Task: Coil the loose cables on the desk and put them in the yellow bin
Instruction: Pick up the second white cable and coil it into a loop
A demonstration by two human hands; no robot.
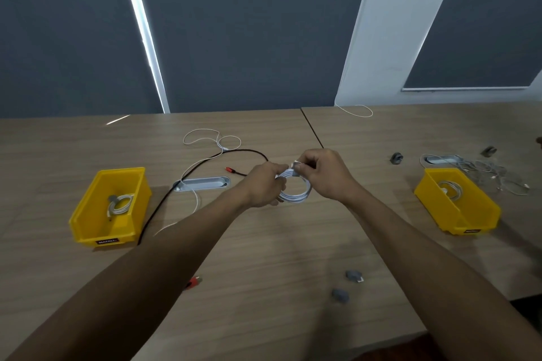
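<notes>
The white cable coil (294, 189) is gripped by the left hand (265, 184) so the loops stay gathered while its end is pinched by the right hand (324, 174).

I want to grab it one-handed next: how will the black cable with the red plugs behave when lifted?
The black cable will probably hang floppy: it already lies in loose curves across the desk. It looks long, so its ends would likely trail. Its red plug may swing.

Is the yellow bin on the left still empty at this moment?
No, the left yellow bin already holds one coiled white cable, lying on its floor.
</notes>
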